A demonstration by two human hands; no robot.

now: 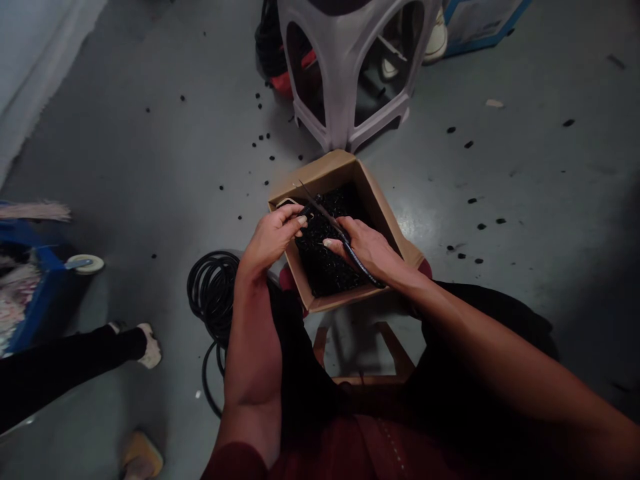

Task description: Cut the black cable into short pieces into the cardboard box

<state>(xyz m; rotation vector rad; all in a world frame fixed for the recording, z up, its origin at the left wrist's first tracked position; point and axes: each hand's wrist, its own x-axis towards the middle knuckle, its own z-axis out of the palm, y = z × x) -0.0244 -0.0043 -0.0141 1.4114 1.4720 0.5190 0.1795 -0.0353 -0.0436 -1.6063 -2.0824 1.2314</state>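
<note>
Two hands work above a cardboard box (313, 175) resting on the person's lap. The left hand (270, 240) pinches a small black piece (306, 212), and the right hand (365, 250) is closed around long dark scissors (320, 207), whose blades are just beside that piece. Below the hands, many black rubber pieces (325, 257) fill the box. Farther away, a coil of black hose (213, 293) lies on the floor (150, 167), and a white plastic stool (345, 73) stands beyond the box.
</note>
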